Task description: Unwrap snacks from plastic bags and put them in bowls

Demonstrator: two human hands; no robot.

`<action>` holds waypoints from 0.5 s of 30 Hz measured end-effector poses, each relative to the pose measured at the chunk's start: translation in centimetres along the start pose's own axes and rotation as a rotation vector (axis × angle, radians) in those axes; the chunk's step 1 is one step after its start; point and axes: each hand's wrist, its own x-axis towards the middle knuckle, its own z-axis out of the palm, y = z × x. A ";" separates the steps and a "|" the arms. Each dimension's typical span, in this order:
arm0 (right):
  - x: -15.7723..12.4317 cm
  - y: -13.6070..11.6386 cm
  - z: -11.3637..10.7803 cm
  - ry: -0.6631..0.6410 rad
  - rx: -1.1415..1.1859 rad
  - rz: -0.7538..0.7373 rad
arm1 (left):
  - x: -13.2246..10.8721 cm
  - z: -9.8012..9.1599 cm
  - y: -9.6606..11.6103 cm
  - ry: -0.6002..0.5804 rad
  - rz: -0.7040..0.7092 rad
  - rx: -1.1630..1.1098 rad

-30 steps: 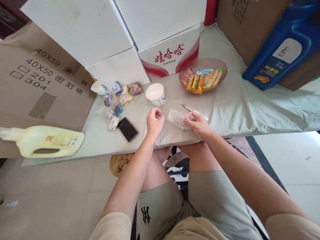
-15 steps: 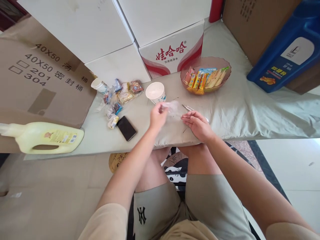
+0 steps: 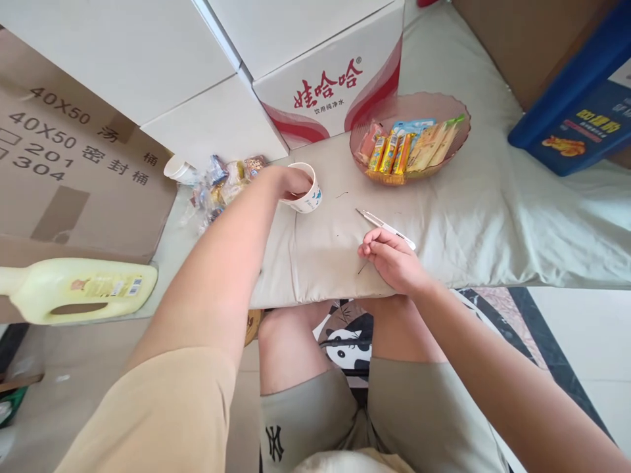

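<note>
My left hand (image 3: 294, 180) reaches down into a white paper cup (image 3: 311, 198); its fingers are hidden inside, and what they hold cannot be seen. To the right, my right hand (image 3: 389, 258) rests near the front edge of the cloth-covered table (image 3: 320, 256), its fingers curled together; whatever is between them is too small to make out. Just behind it lies a white and silver pen-like tool (image 3: 387, 227). A short dark thread (image 3: 342, 194) lies on the cloth right of the cup.
A pink glass bowl (image 3: 461, 141) holds packaged snacks. Wrapped snacks (image 3: 217, 172) and another paper cup (image 3: 180, 169) are at the left. A yellow bottle (image 3: 89, 289), a blue jug (image 3: 566, 125) and boxes (image 3: 330, 85) stand around.
My left hand has moved left and back into the cup, and the clear plastic it held is no longer visible. My right hand's fingers have curled in. The view has shifted slightly.
</note>
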 end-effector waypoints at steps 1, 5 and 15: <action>0.0 0.0 0.0 0.002 0.007 0.003 | 0.0 -0.6 0.4 -0.125 -0.053 0.007; 0.0 0.1 -0.1 0.020 -0.010 -0.011 | -1.4 -4.6 -0.1 0.057 0.010 0.193; -2.2 1.1 1.4 -0.021 -0.952 -0.249 | -11.3 -9.1 -19.1 0.530 -0.258 0.334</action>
